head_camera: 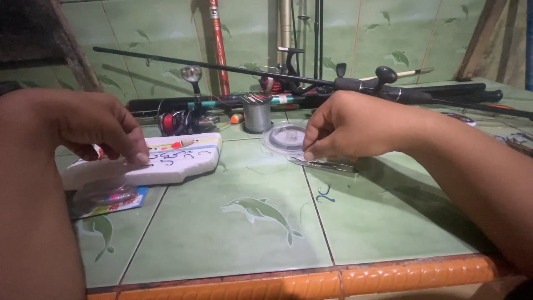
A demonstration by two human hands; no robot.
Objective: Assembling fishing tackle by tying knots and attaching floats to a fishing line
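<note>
Hands over green tiled table [233, 233]. Left hand [105, 128]: fingertips resting on white foam block [166, 164] w/ hooks stuck in, nothing clasped. Right hand [350, 125]: fingers pinched shut beside clear line spool [283, 136]; whether line is held can't be told.

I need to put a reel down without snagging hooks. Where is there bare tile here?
The dolphin tile in front is bare, between the white foam block, the loose hook and the orange edge. Behind the left hand and right hand, it is crowded with reels, line spools and rods.
</note>
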